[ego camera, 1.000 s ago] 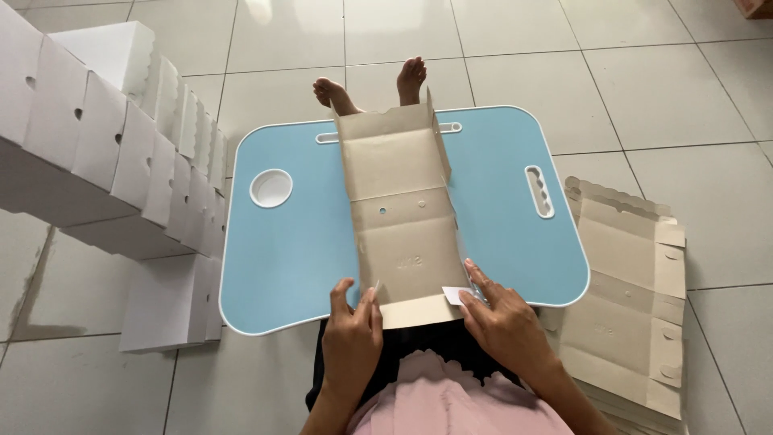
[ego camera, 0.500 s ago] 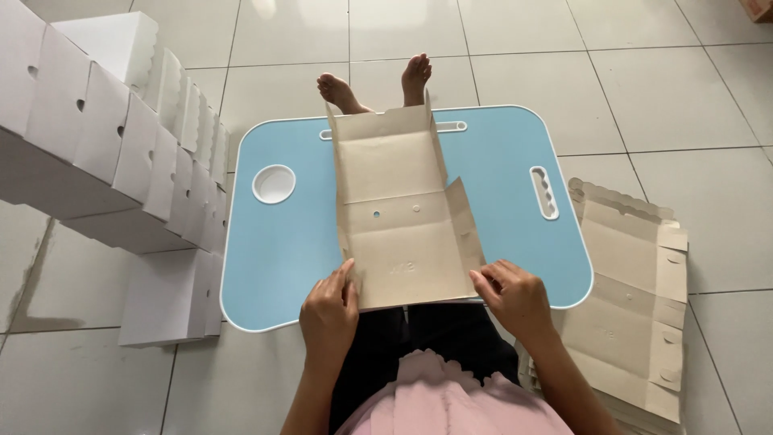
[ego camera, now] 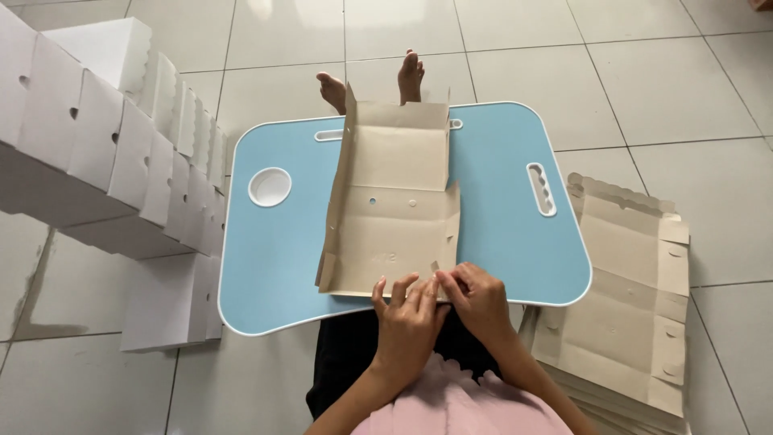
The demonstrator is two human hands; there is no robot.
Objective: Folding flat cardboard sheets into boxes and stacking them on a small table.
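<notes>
A brown cardboard box blank (ego camera: pixel 392 205), half folded, lies on the blue surface (ego camera: pixel 274 258). Both hands, left (ego camera: pixel 408 318) and right (ego camera: pixel 477 300), pinch its near right corner. Flat blanks (ego camera: pixel 628 298) stack at right; white boxes (ego camera: pixel 121 153) at left.

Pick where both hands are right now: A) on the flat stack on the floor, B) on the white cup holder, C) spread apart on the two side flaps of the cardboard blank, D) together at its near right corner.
D: the left hand and right hand meet at the near right corner of the cardboard blank on the blue lap table.
</notes>
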